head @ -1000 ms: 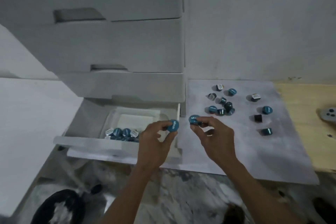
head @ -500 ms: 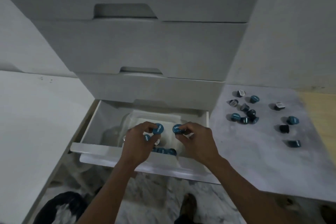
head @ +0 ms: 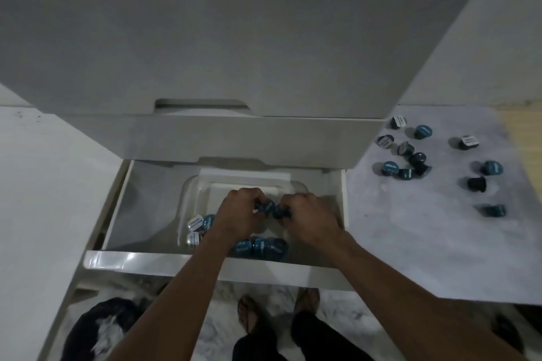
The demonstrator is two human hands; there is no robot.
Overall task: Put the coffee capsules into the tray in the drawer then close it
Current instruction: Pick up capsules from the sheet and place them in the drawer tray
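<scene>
Head view: both hands are low inside the open drawer, over the clear tray that sits in it. The left hand has its grip pinched on a blue capsule, and the right hand has its grip pinched on a dark capsule; the two capsules are just beside each other between the fingertips, above the tray floor. Whether either one touches the tray yet cannot be told.

Several capsules lie in the tray near its front wall: a blue cluster under the wrists and two white-labelled ones on the left. On the counter to the right of the drawer, a scatter of loose capsules waits, well apart from the tray.

The step in hand looks like the drop of this pair into the tray. The next move probably calls for both grips to widen and let go low, so the capsules settle among the others and do not bounce out, then for the hands to lift clear of the drawer front and reach right for more. The drawer should stay open until the counter holds none.
</scene>
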